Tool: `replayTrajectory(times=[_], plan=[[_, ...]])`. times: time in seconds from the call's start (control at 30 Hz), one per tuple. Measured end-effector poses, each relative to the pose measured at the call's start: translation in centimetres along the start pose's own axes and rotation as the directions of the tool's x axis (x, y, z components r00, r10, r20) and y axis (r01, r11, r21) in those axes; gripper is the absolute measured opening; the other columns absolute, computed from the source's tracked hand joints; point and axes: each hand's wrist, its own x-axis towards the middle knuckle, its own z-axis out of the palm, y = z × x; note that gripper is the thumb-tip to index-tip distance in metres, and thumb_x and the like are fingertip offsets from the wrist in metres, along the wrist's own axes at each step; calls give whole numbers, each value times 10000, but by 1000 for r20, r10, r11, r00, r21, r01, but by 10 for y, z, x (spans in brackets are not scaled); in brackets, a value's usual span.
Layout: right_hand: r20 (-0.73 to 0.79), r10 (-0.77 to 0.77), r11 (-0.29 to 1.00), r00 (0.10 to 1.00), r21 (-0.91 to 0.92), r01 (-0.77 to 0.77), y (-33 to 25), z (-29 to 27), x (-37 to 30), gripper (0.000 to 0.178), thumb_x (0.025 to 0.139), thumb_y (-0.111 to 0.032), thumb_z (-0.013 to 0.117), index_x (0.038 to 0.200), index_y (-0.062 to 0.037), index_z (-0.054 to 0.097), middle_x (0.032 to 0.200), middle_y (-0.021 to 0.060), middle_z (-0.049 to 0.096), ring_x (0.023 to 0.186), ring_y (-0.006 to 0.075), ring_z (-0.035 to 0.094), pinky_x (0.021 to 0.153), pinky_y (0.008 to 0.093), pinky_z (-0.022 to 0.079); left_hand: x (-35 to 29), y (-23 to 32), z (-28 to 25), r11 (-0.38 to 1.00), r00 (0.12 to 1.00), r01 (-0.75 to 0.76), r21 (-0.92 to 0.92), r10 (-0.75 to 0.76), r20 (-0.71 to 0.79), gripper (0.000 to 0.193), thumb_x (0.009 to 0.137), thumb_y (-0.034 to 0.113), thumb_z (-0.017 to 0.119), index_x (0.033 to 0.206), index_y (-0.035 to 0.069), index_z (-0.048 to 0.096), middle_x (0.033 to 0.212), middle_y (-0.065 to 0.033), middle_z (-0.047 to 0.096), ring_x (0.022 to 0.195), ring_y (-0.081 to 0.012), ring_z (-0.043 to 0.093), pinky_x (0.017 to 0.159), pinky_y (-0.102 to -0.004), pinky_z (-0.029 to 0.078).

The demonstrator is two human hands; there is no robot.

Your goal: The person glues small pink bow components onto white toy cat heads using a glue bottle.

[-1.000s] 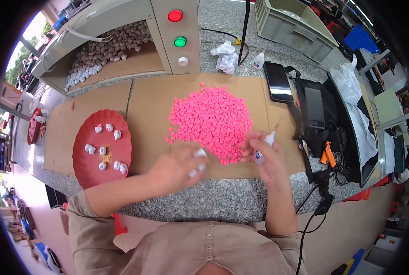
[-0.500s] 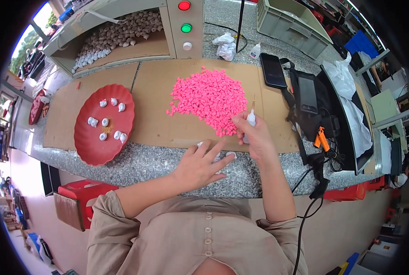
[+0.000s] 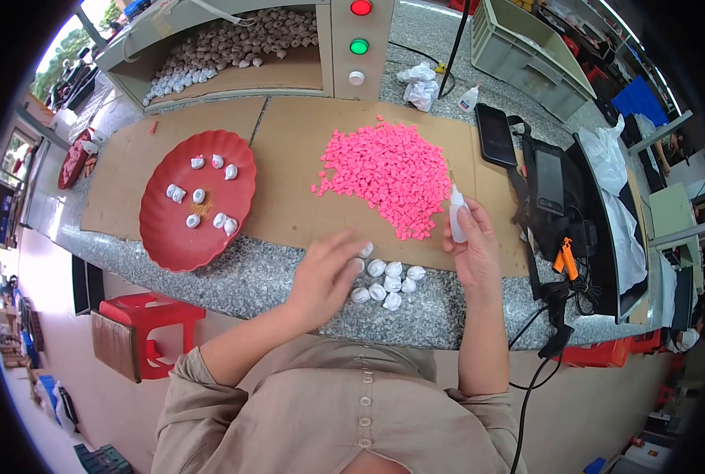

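My right hand [image 3: 474, 243] is closed round a small white squeeze bottle [image 3: 458, 215] with a thin needle tip pointing up, held beside the pink pile. At the table's front edge, my left hand [image 3: 322, 272] has its thumb and fingertips closed about a small white lump [image 3: 366, 250]. Next to it several more white lumps [image 3: 393, 269] with faint dark marks lie in a loose group on the speckled stone top. A big heap of small pink pieces [image 3: 384, 170] spreads over the cardboard sheet [image 3: 285, 189]. To the left, a red scalloped dish [image 3: 159, 233] holds several white lumps.
Behind stands a grey cabinet [image 3: 360, 75] with lit buttons; its shelf is full of pale and white lumps [image 3: 250, 39]. On the right lie a phone [image 3: 495, 134], a black strap bag [image 3: 538, 178] and a black tray [image 3: 605, 237]. A grey crate [image 3: 526, 63] stands behind them.
My left hand has drawn back left from over the white lumps, uncovering them, and its spread fingers have come together. The squeeze bottle stays in my right hand. The whole view has shifted slightly.
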Motion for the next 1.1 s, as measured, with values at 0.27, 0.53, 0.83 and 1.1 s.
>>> replayTrajectory(times=[0.27, 0.53, 0.83, 1.1], plan=[[49, 76, 979, 996, 183, -84, 3, -7, 7, 243, 823, -166, 527, 1018, -24, 496, 721, 30, 537, 528, 69, 479, 415, 168, 331, 26, -8, -4, 898, 903, 430, -96, -426, 61, 253, 718, 185, 623, 893, 15, 558, 772, -106, 541, 678, -206, 529, 616, -322, 431], [-57, 5, 985, 998, 170, 5, 5, -8, 4, 234, 771, -65, 575, 982, -10, 491, 784, 50, 520, 554, 80, 421, 445, 178, 302, 36, -12, 5, 893, 893, 434, -120, -410, 185, 189, 740, 139, 597, 877, 18, 548, 819, -105, 564, 687, -211, 559, 582, -306, 445], [17, -30, 967, 999, 252, 25, -25, 27, -6, 232, 792, -42, 534, 1004, -22, 444, 822, 80, 540, 632, 126, 521, 508, 208, 396, 56, -20, 6, -158, 754, 539, -828, -349, 557, 265, 820, 61, 502, 1083, 29, 493, 898, -65, 571, 818, -169, 568, 669, -255, 481], [47, -283, 954, 958, -84, 286, 7, 23, -15, 238, 819, -99, 509, 996, -9, 376, 832, 91, 515, 607, 110, 502, 514, 217, 416, 42, -32, 27, -175, 770, 522, -835, -324, 550, 207, 833, 74, 485, 1031, 28, 524, 938, -66, 572, 874, -152, 548, 736, -272, 455]])
